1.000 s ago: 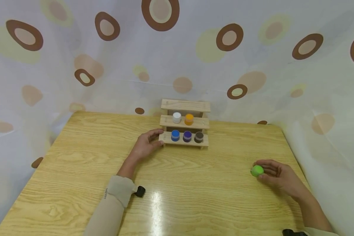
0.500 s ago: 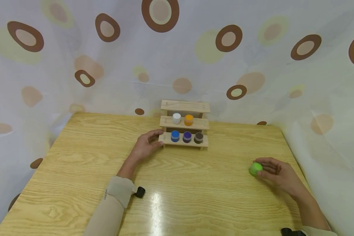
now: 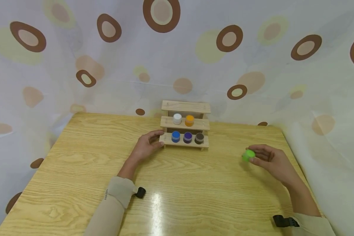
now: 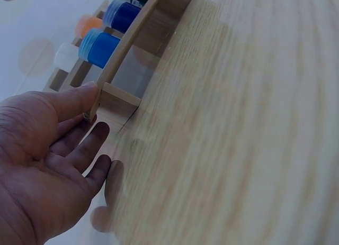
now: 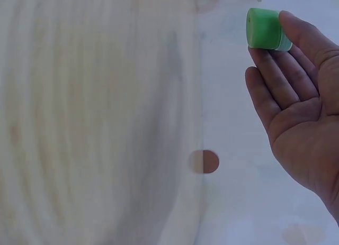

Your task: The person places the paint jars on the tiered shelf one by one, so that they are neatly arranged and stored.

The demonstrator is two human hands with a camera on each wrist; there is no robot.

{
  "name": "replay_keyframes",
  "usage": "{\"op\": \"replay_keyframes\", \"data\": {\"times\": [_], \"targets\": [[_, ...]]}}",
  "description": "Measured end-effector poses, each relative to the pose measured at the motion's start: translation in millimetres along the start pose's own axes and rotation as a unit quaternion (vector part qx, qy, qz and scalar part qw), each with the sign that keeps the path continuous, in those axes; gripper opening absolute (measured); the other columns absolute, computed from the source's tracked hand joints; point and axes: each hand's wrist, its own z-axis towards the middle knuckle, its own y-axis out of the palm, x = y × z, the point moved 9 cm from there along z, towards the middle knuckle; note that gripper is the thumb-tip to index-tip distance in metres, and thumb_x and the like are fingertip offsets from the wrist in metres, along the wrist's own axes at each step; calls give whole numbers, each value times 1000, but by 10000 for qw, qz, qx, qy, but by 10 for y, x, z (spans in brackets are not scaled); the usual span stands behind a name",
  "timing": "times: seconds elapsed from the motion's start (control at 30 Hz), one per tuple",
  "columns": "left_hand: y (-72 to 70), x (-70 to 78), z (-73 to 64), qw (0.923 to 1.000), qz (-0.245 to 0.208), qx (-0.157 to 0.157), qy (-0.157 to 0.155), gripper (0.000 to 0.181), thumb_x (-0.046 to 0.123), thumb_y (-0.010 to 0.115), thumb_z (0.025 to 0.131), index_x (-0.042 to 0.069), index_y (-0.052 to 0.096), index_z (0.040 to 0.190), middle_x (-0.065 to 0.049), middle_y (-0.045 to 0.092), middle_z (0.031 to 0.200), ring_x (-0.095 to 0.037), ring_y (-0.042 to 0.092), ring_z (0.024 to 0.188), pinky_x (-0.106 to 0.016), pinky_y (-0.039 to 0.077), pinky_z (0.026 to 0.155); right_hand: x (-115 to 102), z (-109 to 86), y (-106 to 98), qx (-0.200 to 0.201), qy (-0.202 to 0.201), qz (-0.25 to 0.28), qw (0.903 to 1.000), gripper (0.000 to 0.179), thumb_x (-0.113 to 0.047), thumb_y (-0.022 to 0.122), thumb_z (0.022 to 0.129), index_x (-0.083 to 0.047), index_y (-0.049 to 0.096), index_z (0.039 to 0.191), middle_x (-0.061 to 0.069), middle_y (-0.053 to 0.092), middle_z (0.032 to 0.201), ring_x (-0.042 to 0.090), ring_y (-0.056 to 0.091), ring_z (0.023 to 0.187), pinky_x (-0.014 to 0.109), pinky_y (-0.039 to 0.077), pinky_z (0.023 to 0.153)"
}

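My left hand (image 3: pixel 144 146) pinches the left end of the lowest step of a small three-step wooden rack (image 3: pixel 185 106); the left wrist view shows the thumb (image 4: pixel 79 99) on top and fingertips below the board. On the lowest step stand paint pots: blue (image 3: pixel 175 137), purple (image 3: pixel 187 137) and black-brown (image 3: pixel 199 138). A white pot (image 3: pixel 177 119) and an orange pot (image 3: pixel 189 120) occupy the middle step. To the right, my right hand (image 3: pixel 272 164) holds a green paint pot (image 5: pixel 265 29) between thumb and fingers, above the table.
The rack stands at the back of a wood-grain table (image 3: pixel 91 164), close to a white curtain (image 3: pixel 118 72) with brown and yellow spots. The curtain also hangs along the table's right side, close to the right forearm.
The right hand has moved up and to the left with the green paint pot, toward the rack. The left hand keeps its hold on the rack.
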Motion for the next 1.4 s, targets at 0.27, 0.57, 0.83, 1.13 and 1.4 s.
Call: {"op": "replay_keyframes", "data": {"times": [0.27,0.57,0.83,1.13,1.4], "targets": [[-21,-31,-2,10000,45,40,-45,48,14,73,102,14,61,148,-8,56,155,-30,48,148,-46,42,122,-224,276,89,86,37,71,9999,44,-17,75,101,-4,63,142,2,71,132,2,69,115,19,61,90],[-19,-46,4,10000,36,52,-12,48,13,73,102,13,61,148,-9,56,156,-30,49,148,-46,43,121,-482,683,251,279,-133,252,9992,46,-20,78,100,-5,64,141,12,69,135,5,69,117,19,60,91],[-17,-15,13,9999,75,90,59,48,11,73,102,11,61,148,-10,57,154,-32,50,147,-46,45,120,-603,986,408,343,-198,557,9977,45,-20,78,99,-5,66,140,17,68,135,12,70,118,21,60,92],[-2,5,12,9999,87,39,98,48,12,73,102,11,61,148,-11,57,154,-33,50,146,-47,46,119,-655,1258,603,437,-319,566,9969,44,-19,79,99,-6,66,139,17,68,136,33,65,128,19,58,96],[-15,-5,13,9999,90,45,57,48,12,73,102,12,61,148,-10,57,154,-32,49,147,-48,45,119,-770,1461,747,629,-514,564,9951,44,-14,79,98,-1,66,138,18,70,134,36,66,126,17,56,97]]}}
